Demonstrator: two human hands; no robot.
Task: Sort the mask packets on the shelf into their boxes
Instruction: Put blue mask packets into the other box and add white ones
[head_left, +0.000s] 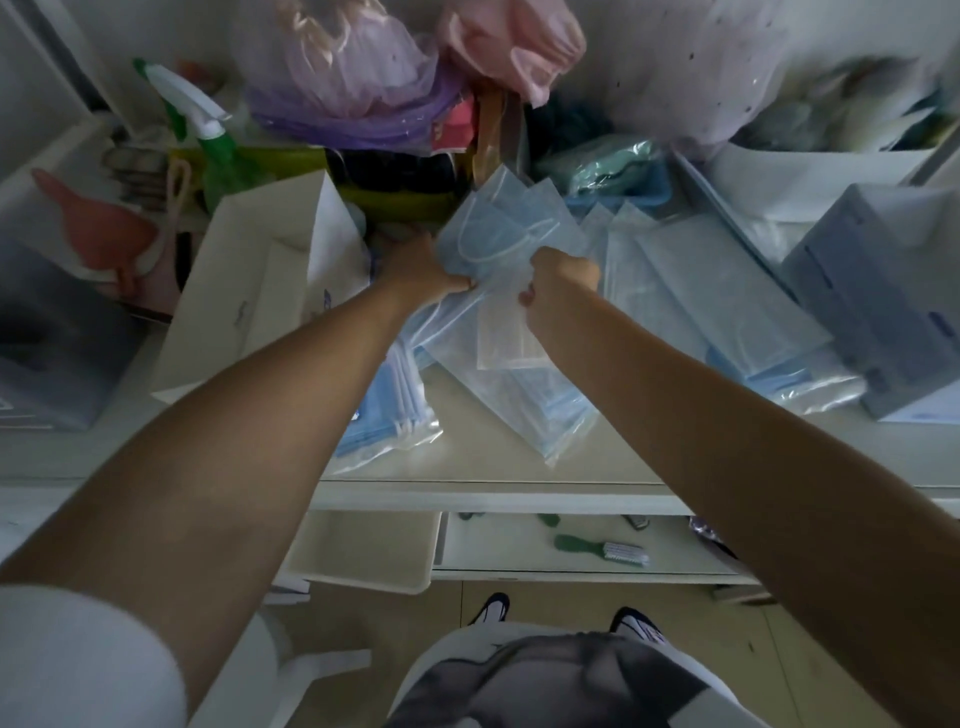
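Both hands, left hand (423, 270) and right hand (558, 291), clamped on mask packets (498, 234); left of these, open white box (270, 291); behind, spray bottle (208, 124), plastic bags (358, 88); right, grey-blue box (883, 306).

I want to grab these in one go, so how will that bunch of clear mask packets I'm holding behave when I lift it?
The bunch of mask packets will probably flop: it already sags below the left hand and right hand. The glossy film looks slippery, so packets may slide out. They seem light.
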